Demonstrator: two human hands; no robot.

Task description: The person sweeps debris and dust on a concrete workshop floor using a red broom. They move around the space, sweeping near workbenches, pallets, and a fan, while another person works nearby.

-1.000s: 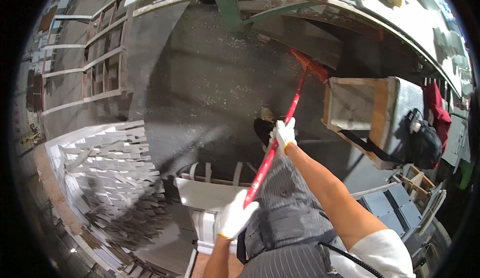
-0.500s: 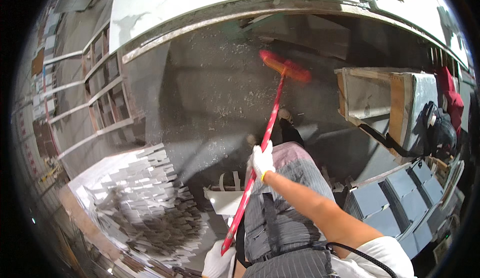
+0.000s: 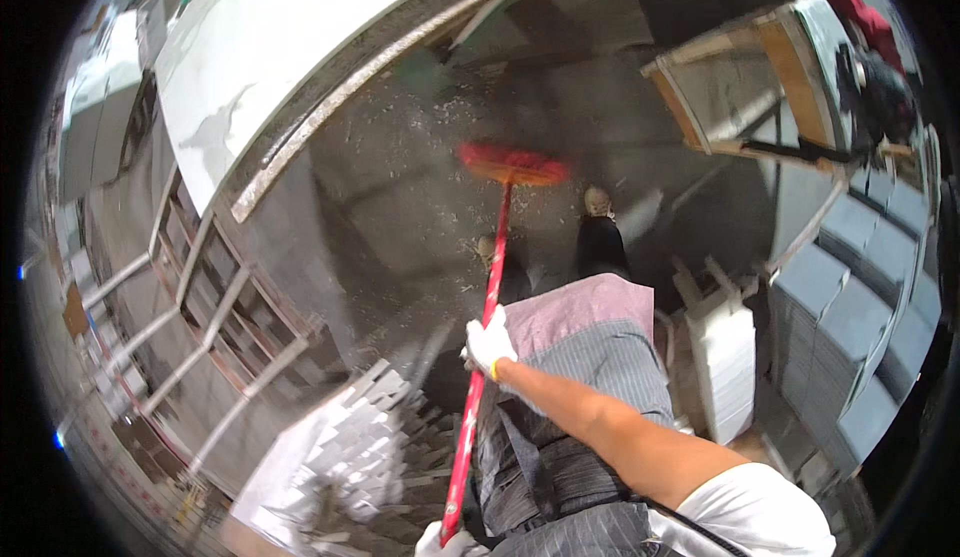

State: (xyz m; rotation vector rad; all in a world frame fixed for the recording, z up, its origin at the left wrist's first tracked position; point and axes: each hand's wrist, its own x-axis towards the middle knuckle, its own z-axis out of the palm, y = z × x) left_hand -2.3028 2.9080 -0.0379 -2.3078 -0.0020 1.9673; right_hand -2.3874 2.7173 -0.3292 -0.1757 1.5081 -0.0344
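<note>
We've got right hand [image 3: 488, 344] and left hand [image 3: 444, 541] fingers wrapped round the red broom [image 3: 497, 262]; swinging too far right could clip our shoe [image 3: 597, 202].

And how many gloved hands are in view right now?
2. The right hand grips the red broom handle partway along; the left hand is lower down it, partly cut off by the picture's bottom edge.

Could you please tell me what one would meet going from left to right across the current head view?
Ladder-like frame, red-handled broom, the person's right shoe, upright stack of white pieces, stacks of grey-blue panels.
</note>
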